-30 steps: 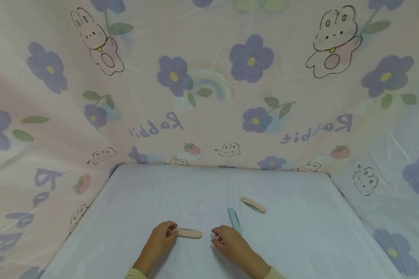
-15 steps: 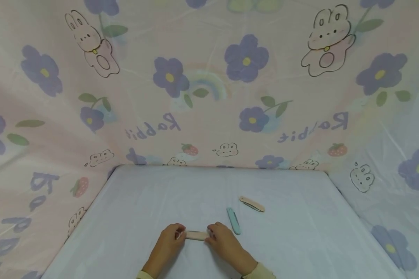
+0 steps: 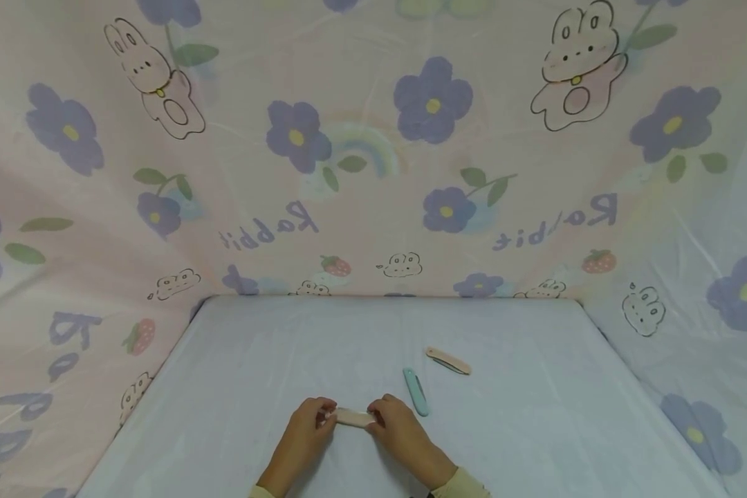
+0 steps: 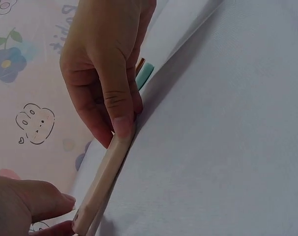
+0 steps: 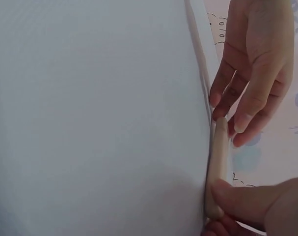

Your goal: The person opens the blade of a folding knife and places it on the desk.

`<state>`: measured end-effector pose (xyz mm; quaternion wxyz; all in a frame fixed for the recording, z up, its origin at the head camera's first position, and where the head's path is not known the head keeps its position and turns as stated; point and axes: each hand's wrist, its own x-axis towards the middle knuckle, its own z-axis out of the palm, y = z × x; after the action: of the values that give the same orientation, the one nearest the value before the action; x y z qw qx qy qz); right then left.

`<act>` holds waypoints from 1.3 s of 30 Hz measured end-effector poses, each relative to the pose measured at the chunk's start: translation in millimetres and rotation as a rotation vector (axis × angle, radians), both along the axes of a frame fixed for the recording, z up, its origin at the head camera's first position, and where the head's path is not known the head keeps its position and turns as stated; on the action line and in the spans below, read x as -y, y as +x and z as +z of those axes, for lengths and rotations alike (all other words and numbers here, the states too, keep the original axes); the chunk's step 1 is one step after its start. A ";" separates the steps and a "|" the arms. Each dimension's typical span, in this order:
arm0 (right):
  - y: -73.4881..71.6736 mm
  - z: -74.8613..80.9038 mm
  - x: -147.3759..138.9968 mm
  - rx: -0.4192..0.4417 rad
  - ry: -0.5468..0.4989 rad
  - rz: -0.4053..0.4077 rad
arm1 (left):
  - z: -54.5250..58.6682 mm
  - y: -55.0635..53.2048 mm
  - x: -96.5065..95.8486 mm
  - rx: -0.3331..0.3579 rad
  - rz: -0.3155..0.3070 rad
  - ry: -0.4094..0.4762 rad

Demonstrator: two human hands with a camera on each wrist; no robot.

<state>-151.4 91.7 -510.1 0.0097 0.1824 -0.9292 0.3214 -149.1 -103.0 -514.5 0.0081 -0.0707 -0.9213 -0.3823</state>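
A beige folding knife (image 3: 353,418) lies folded between my two hands, low over the white surface. My left hand (image 3: 308,425) has its thumb and fingertips at the knife's left end. In the left wrist view, a small hole shows at that end of the beige folding knife (image 4: 100,184). My right hand (image 3: 401,432) pinches the other end between thumb and fingers, plain in the right wrist view where the thumb (image 5: 227,194) lies on the handle. Beyond the right hand lies a teal folding knife (image 3: 416,393), and farther back another beige folding knife (image 3: 448,361).
The white-covered table (image 3: 274,346) carries the knives. Pale pink printed cloth (image 3: 373,173) with rabbits and purple flowers walls the back and both sides. In the left wrist view, the end of the teal knife (image 4: 145,74) shows behind the right hand.
The right hand has come left and taken the knife's right end. The left hand has shifted slightly right with the knife, which now looks rolled a little. The other two knives lie still.
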 end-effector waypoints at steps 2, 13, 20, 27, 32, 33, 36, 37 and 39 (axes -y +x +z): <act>0.0 -0.6 -0.2 0.004 -0.009 0.003 | -1.0 -0.3 0.0 -0.005 0.003 0.017; 0.9 -4.5 -4.3 -0.011 -0.048 -0.009 | 1.2 -0.8 -4.0 -0.118 -0.032 0.195; -1.6 -7.1 -9.2 0.008 -0.158 0.025 | 21.3 2.9 -13.4 -0.129 -0.027 0.376; -2.5 -7.6 -8.0 0.081 -0.241 0.047 | 13.5 -1.1 -18.4 -0.103 -0.060 0.495; -0.9 -5.8 -8.0 0.069 -0.308 0.063 | 13.8 -0.6 -22.6 -0.058 -0.083 0.538; -0.5 -5.3 -8.1 0.072 -0.322 0.063 | 16.7 1.0 -23.7 -0.047 -0.091 0.546; 0.8 -3.9 -8.5 0.083 -0.349 0.054 | 26.6 6.0 -26.4 -0.023 -0.108 0.558; 1.1 -3.8 -8.8 0.087 -0.355 0.049 | 28.9 7.3 -27.2 -0.014 -0.111 0.565; 1.6 -3.4 -9.3 0.098 -0.357 0.037 | 30.5 8.6 -27.9 0.003 -0.115 0.577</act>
<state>-149.8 101.0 -513.5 -0.0094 0.1787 -0.8532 0.4899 -140.5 -75.1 -484.0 0.0047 -0.1170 -0.7689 -0.6285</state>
